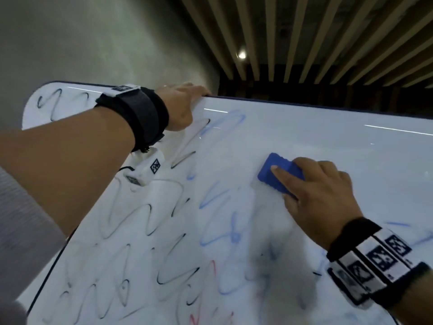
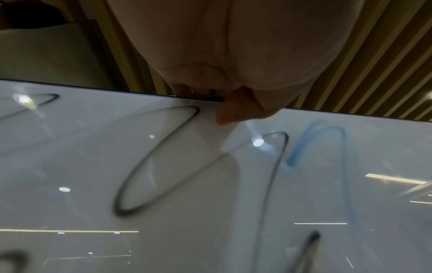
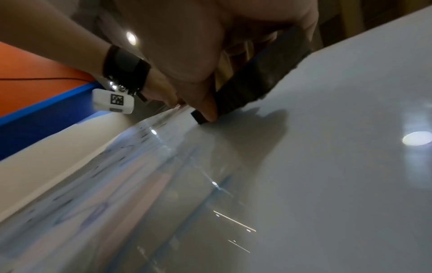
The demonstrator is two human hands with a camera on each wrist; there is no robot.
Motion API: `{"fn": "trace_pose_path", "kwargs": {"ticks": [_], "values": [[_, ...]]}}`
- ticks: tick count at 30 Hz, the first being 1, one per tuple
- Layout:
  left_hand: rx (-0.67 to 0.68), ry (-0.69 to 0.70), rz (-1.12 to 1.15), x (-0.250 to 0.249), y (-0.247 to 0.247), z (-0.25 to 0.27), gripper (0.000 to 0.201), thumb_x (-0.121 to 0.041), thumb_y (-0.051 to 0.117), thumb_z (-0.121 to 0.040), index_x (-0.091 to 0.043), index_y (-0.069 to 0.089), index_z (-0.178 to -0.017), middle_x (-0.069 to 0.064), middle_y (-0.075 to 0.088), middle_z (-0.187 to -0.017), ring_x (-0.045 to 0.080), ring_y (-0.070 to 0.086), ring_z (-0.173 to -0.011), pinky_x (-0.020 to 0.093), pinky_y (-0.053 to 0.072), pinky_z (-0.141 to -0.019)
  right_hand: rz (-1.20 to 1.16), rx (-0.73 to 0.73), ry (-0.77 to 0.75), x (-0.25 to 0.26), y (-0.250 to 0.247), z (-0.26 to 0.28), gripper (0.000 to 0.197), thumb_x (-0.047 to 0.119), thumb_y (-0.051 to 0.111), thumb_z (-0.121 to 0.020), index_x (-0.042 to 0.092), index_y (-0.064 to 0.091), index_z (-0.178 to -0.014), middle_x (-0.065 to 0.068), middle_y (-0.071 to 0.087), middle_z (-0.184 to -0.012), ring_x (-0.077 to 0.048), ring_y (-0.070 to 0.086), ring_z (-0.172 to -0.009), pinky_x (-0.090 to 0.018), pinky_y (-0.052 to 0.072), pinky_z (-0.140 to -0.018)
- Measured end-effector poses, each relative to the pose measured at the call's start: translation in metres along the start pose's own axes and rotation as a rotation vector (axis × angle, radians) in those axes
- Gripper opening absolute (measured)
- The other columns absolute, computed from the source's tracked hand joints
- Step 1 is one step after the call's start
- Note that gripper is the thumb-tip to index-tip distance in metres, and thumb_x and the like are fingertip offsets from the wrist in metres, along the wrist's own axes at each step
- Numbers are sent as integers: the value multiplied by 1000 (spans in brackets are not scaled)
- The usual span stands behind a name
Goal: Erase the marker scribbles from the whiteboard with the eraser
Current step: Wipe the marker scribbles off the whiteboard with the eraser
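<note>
— Blue foam is what I see first: where does the eraser (image 1: 280, 173) sit?

— Flat on the whiteboard (image 1: 328, 141), a little toward three o'clock from the middle of the head view. The right hand (image 1: 321, 195) grips it, forefinger laid straight along its back, thumb tucked at the lower edge, the other fingers curled over the far side.

— And from the wrist?

— In the right wrist view the eraser (image 3: 257, 81) shows its dark felt underside pressed against the board, with the right hand (image 3: 187, 55) wrapped over it and the thumb tip touching the surface beside one corner.

— What about the other hand?

— The left hand (image 1: 181, 104) is at about eleven o'clock, hooked on the top edge of the board: fingers curled over the rim and out of sight behind it, thumb on the front face. The left wrist view shows the same, the left hand (image 2: 245, 55) with its thumb lying just below the edge.

— Scribbles?

— Black scribbles (image 1: 140, 219) loop across the nine o'clock side. Blue scribbles (image 1: 218, 195) run down the middle, just beside the eraser toward nine o'clock, some smeared and pale. Red scribbles (image 1: 212, 273) appear near six o'clock. Toward three o'clock from the eraser the board is mostly white, with faint blue traces near the right wrist.

— Anything behind?

— A grey wall (image 1: 93, 43) and a slatted ceiling (image 1: 328, 31) with one small lamp.
</note>
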State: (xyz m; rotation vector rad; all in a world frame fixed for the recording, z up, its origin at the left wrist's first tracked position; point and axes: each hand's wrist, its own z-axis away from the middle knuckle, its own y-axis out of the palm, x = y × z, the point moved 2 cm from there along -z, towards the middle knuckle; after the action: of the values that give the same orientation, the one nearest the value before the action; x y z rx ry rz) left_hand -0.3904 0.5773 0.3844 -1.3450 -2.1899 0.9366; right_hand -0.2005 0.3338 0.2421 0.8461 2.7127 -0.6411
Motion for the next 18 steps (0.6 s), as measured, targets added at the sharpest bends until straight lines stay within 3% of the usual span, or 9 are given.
{"fn": "trace_pose_path", "kwargs": {"ticks": [2, 5, 6, 7, 10, 12, 15, 18], "values": [[0, -11, -12, 9, -3, 4, 70, -4, 52, -84, -34, 42, -146, 3, 50, -140, 31, 46, -132, 44, 38, -111, 9, 32, -18, 23, 12, 15, 62, 17, 78, -64, 26, 64, -124, -9, 58, -113, -34, 50, -86, -41, 37, -69], [1, -4, -35, 18, -5, 6, 71, -3, 52, -84, -32, 41, -147, 7, 51, -137, 34, 46, -130, 46, 39, -109, 17, 172, -232, 65, 36, 51, 67, 17, 73, -62, 29, 59, -127, -7, 57, -117, -31, 51, -85, -39, 35, -69], [-9, 3, -41, 21, -5, 6, 71, -3, 53, -84, -32, 40, -148, 7, 51, -137, 35, 46, -129, 45, 39, -108, 15, 184, -234, 65, 34, 48, 66, 16, 73, -63, 31, 59, -126, -6, 58, -117, -31, 52, -86, -39, 35, -71], [-22, 9, -50, 23, -3, 5, 72, -3, 53, -84, -32, 39, -148, 8, 50, -138, 35, 46, -129, 45, 38, -108, 22, 169, -172, 58, 30, 38, 64, 17, 74, -65, 32, 59, -126, -6, 58, -117, -31, 52, -88, -40, 36, -72], [-25, 20, -73, 27, -1, 4, 76, -4, 57, -82, -31, 38, -150, 12, 49, -142, 39, 46, -130, 48, 38, -108, 3, 22, 209, 45, 17, 16, 61, 19, 75, -69, 30, 62, -127, -7, 58, -119, -32, 51, -91, -42, 40, -75], [8, 38, -95, 28, 0, 0, 78, -8, 60, -76, -37, 39, -146, 13, 51, -138, 42, 49, -127, 53, 41, -107, -14, -13, 236, 63, 23, 29, 61, 21, 73, -71, 29, 60, -130, -8, 57, -120, -32, 51, -91, -42, 42, -74], [-2, 128, -105, 67, 25, -41, 86, -28, 53, -58, -53, 34, -138, 6, 59, -126, 39, 58, -113, 56, 52, -94, 48, 135, 106, 81, 35, 80, 60, 23, 68, -73, 32, 55, -132, -6, 55, -124, -31, 52, -93, -41, 41, -76], [4, 130, -96, 71, 28, -42, 89, -31, 55, -57, -48, 34, -142, 8, 58, -129, 41, 57, -114, 56, 51, -95, 69, 50, 311, 23, 14, 108, 58, 20, 65, -71, 27, 60, -129, -11, 59, -122, -36, 57, -91, -43, 46, -75]]}}
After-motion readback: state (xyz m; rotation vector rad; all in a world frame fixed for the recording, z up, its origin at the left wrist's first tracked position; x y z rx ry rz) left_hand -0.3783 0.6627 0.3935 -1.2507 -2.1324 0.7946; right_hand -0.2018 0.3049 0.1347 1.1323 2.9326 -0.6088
